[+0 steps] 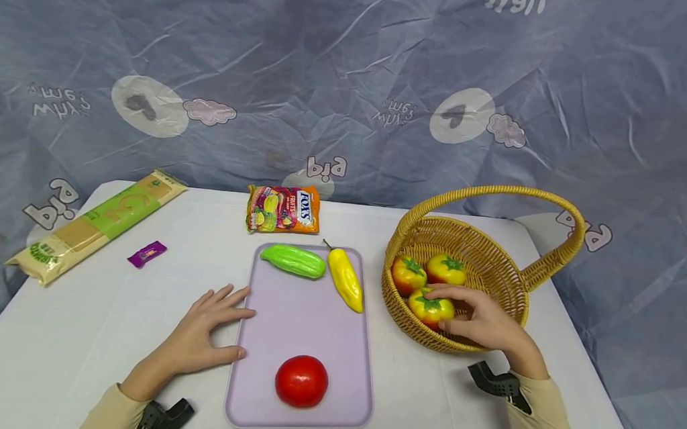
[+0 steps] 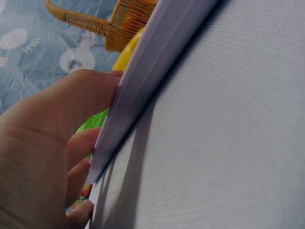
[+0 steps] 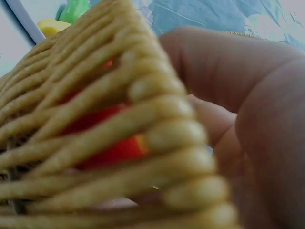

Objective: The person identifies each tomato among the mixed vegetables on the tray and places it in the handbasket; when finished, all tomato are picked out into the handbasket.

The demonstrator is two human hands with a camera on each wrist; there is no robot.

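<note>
My left hand (image 1: 201,331) rests at the left edge of the lilac tray (image 1: 304,332), fingers spread and thumb touching its rim. On the tray lie a green cucumber-like vegetable (image 1: 294,261), a yellow pepper (image 1: 345,280) and a red tomato (image 1: 301,381). Inside the wicker basket (image 1: 451,341), my right hand (image 1: 483,320) holds the nearest yellow-and-red tomato (image 1: 431,307), with fingers over its top and thumb at its near side. Two similar tomatoes, one at the left (image 1: 408,275) and one behind (image 1: 446,269), sit beside it. The basket wall covers part of the grip in the right wrist view.
The basket's tall handle (image 1: 497,189) arches over its far side. An orange candy bag (image 1: 283,209) lies behind the tray. To the left are a small purple wrapped candy (image 1: 147,253) and a long green-and-tan noodle packet (image 1: 100,226). A grey-blue cloth (image 1: 343,59) hangs behind the table.
</note>
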